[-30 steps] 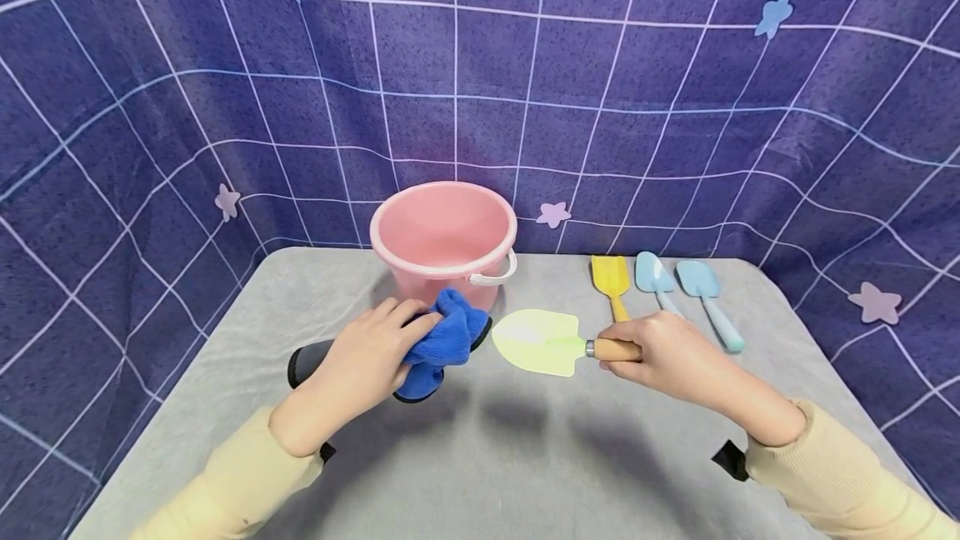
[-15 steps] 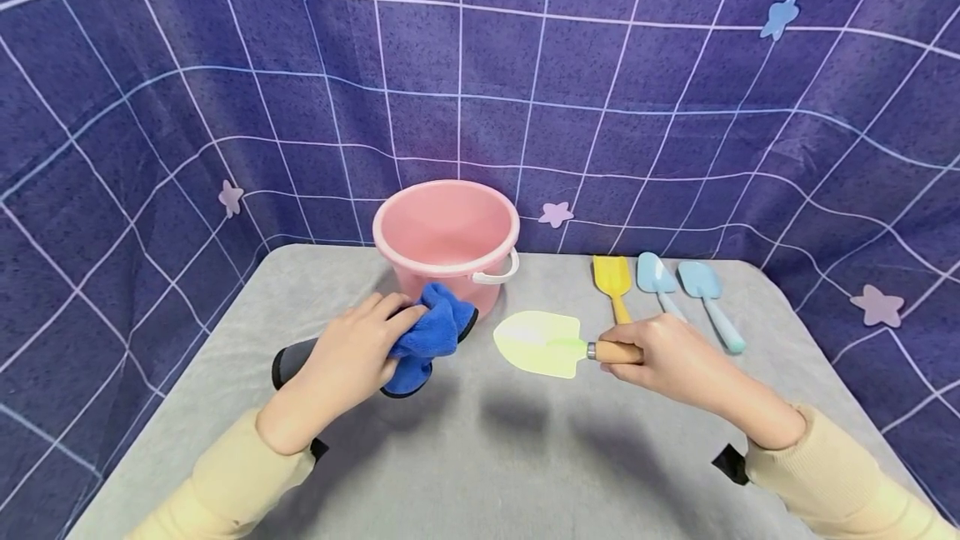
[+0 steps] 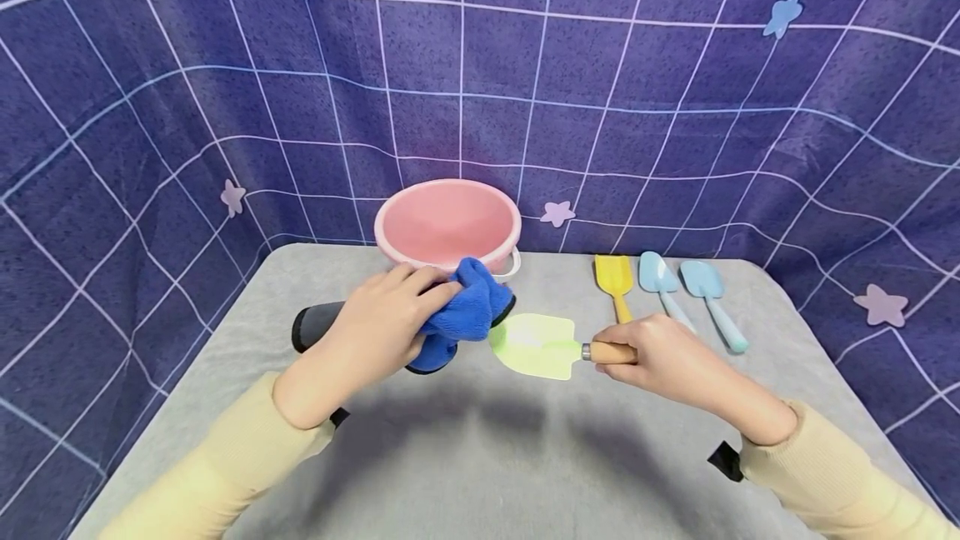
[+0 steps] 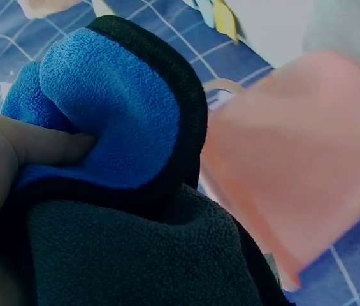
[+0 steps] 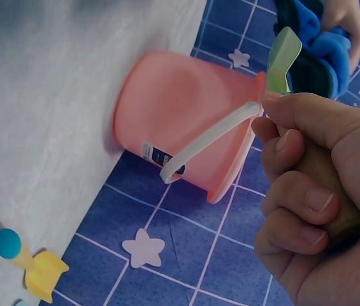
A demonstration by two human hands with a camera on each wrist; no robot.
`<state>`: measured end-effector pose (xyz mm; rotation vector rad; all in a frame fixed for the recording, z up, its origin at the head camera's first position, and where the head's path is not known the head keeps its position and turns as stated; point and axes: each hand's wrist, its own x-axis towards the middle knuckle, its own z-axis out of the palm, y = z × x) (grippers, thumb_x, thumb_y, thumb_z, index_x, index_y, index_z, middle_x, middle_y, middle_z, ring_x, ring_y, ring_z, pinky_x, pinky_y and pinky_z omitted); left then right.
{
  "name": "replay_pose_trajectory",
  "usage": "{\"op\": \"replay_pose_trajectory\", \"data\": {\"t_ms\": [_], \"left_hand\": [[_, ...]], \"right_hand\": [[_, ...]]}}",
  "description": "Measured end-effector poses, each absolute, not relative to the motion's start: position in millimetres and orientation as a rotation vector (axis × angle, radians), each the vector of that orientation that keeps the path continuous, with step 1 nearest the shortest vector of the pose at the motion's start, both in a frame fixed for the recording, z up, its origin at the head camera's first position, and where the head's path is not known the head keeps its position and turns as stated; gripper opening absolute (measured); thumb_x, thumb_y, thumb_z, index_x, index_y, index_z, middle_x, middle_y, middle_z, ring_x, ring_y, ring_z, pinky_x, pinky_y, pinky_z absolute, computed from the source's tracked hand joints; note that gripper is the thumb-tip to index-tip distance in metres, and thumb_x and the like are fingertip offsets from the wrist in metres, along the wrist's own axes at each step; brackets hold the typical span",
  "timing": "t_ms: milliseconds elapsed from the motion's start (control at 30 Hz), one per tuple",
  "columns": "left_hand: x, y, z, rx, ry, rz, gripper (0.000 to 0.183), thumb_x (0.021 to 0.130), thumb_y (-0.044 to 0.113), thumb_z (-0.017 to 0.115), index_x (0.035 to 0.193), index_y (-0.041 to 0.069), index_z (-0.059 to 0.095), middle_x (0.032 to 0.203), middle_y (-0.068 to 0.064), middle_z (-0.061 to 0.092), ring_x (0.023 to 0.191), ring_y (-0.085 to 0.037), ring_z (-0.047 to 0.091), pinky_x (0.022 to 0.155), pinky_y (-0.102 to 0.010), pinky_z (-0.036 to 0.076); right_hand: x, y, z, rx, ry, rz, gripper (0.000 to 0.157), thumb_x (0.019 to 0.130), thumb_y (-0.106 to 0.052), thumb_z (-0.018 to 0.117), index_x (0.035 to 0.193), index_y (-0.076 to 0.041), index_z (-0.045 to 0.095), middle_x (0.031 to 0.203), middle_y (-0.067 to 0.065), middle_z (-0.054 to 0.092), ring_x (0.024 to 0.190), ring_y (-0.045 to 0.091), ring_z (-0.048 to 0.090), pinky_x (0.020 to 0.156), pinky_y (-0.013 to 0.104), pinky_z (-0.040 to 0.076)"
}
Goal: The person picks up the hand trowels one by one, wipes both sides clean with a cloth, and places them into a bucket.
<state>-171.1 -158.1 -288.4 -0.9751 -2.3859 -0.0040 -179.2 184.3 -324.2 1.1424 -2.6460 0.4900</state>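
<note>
Bucket — contents unclear; left fingers pinch blue cloth — right fingers grip trowel.

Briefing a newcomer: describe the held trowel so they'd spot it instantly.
On the gray table, find the pink bucket. Nearer and rightward, the right hand grips the trowel. Its pale green blade and wooden handle set it apart from the yellow shovel and blue shovels.

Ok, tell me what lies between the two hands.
In the head view, the blue cloth, held by the left hand, and the yellow-green trowel, held by the right hand, lie there.
</note>
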Motion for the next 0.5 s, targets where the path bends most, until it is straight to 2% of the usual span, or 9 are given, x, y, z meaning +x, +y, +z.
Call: {"op": "replay_pose_trajectory", "data": {"t_ms": [200,367,500], "left_hand": [[-173.2,-136.4,-278.0,-1.088,-2.276,0.044,0.045,0.069,0.009,0.074,0.113,0.015,0.064,0.108,-0.003,0.061,0.091,-0.025,0.057,0.072,-0.04,0.048],[-173.9,-121.4,-274.1,-1.167,-2.217,0.093,0.043,0.068,0.01,0.072,0.11,0.016,0.065,0.107,-0.003,0.062,0.093,-0.025,0.057,0.073,-0.038,0.047],[-173.6,-113.6,-273.2,-1.211,-2.224,0.153,0.048,0.065,0.018,0.079,0.111,0.019,0.065,0.11,-0.002,0.063,0.098,-0.025,0.057,0.075,-0.037,0.047]], "right_hand": [[-180.7,181.1,-324.5,1.163,-2.653,0.504,0.01,0.077,-0.018,0.075,0.085,-0.018,0.07,0.07,-0.017,0.056,0.059,-0.004,0.045,0.055,0.016,0.044],[-181.5,179.2,-325.2,1.161,-2.658,0.508,0.01,0.077,-0.019,0.075,0.086,-0.019,0.069,0.069,-0.017,0.055,0.058,-0.004,0.044,0.053,0.016,0.043],[-182.3,178.0,-325.6,1.173,-2.649,0.517,0.009,0.077,-0.019,0.075,0.084,-0.019,0.068,0.069,-0.018,0.055,0.057,-0.005,0.043,0.052,0.015,0.042]]}}
